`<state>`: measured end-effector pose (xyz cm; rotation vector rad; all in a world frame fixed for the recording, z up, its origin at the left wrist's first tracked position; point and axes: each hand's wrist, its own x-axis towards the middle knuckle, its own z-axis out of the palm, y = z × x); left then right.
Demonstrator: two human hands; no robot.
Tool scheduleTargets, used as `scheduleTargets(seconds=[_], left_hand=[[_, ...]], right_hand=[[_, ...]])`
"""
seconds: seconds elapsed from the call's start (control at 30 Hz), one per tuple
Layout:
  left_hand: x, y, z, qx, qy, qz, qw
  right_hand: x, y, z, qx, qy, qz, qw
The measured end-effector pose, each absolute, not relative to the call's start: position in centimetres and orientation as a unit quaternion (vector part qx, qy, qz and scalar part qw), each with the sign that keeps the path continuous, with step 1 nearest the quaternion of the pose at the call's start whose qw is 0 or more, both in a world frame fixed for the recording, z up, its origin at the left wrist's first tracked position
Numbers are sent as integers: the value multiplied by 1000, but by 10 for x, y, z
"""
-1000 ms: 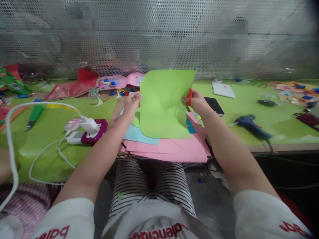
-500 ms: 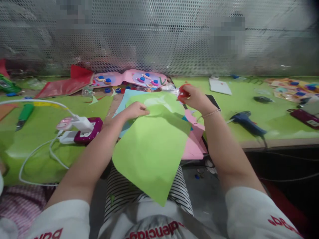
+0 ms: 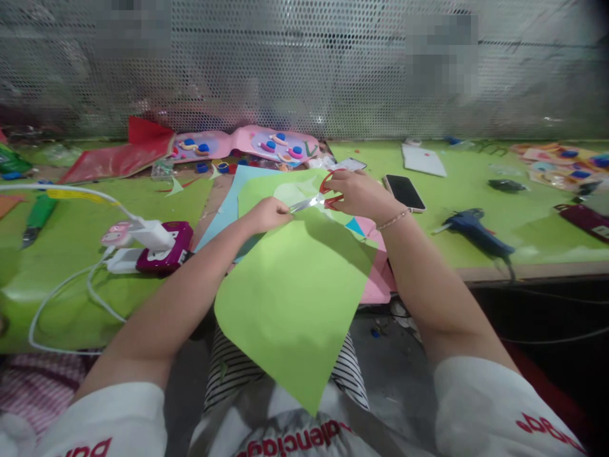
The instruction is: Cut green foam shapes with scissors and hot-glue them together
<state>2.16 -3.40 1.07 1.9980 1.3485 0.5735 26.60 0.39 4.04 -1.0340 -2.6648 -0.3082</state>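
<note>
A large light-green paper sheet [image 3: 290, 292] hangs from the table over my lap, one corner pointing down. My left hand [image 3: 271, 216] pinches its upper edge between thumb and fingers. In my right hand [image 3: 359, 193] are red-handled scissors [image 3: 311, 202], gripped by the loops. Their metal blades point left, with the tips right by my left fingers at the paper's edge. Behind lies another green sheet [image 3: 252, 190] with a paler cut-looking area, on top of a light-blue sheet [image 3: 223, 212]. Pink paper [image 3: 380, 289] shows below my right wrist.
At left are a purple power adapter [image 3: 178, 247] with white plugs and cables, and a green utility knife [image 3: 38, 219]. A phone [image 3: 404, 192] and a blue glue gun [image 3: 480, 231] lie at right. Pink decorated pieces [image 3: 276, 143] rest along the perforated metal panel [image 3: 304, 76].
My right hand has brought the scissors left and down to the paper's edge by my left hand. The phone, partly hidden before, now shows fully. The green sheet has shifted slightly.
</note>
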Motion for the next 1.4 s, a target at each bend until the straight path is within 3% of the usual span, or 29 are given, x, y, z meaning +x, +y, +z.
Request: scheduleTargets(seconds=[1.4], left_hand=[[20,-32,5,770,510,240,300]], right_hand=[[266,6,40,-355,-925,7,136]])
